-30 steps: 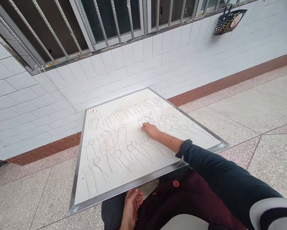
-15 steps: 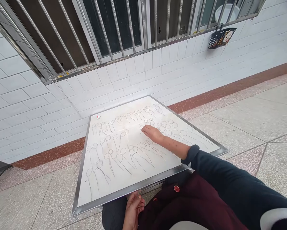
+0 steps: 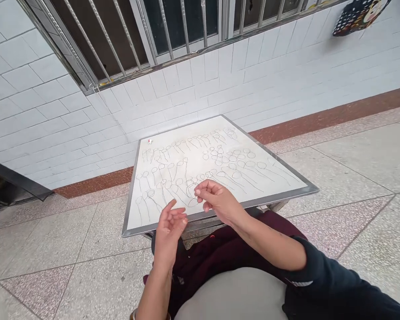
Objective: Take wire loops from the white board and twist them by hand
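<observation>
White tabletop (image 3: 198, 165), wire loop (image 3: 192, 202), pinched in right-hand grip (image 3: 221, 203)

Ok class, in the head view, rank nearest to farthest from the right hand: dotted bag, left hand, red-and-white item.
1. Left hand: beside it, left.
2. Red-and-white item: far left of the table.
3. Dotted bag: wall, upper right.

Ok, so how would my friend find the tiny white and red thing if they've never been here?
Find the white tabletop with the grey metal rim, by the white tiled wall. Go to its far left corner, past the thin dark loops. The tiny white and red thing sits there: a solid little spot, while its neighbours are just thin outlines.
</observation>
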Tool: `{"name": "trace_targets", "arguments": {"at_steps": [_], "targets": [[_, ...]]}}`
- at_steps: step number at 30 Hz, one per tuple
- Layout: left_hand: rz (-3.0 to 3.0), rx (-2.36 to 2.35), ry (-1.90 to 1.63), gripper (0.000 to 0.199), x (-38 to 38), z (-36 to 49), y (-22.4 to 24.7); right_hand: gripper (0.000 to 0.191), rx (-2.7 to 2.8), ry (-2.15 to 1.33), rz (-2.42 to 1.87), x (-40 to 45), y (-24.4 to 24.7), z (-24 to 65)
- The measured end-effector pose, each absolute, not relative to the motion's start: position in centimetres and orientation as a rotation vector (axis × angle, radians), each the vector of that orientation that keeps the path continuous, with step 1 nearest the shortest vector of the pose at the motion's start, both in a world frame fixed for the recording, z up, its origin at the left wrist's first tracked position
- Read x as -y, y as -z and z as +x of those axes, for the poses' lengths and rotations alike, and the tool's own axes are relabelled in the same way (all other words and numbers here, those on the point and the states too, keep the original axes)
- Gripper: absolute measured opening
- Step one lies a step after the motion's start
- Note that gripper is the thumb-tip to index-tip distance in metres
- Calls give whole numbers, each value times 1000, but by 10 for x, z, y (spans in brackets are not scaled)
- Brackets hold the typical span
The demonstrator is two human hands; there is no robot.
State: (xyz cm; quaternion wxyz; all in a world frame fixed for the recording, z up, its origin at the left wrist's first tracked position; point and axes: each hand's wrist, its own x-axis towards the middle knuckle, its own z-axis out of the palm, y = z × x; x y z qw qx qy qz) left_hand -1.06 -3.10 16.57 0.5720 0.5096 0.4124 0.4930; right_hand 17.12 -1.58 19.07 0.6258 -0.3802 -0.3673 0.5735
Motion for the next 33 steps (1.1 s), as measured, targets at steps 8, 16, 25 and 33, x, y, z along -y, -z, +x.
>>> {"name": "trace_targets", "arguments": {"at_steps": [8,16,25,33], "targets": [[1073,-908,-1303,49,68,8,-174,26,779,-1508,-870,58,-194,151],[943,-882,-1351,44,78,4,-175,25,796,-1547,-878,68,-185,146],[965,-882,-1361,42,81,6,-170,24,894,-1490,-912,69,-180,144],[910,-876,-1362,45,83,5,-172,20,990,-1456,-888,70,-174,142]]}}
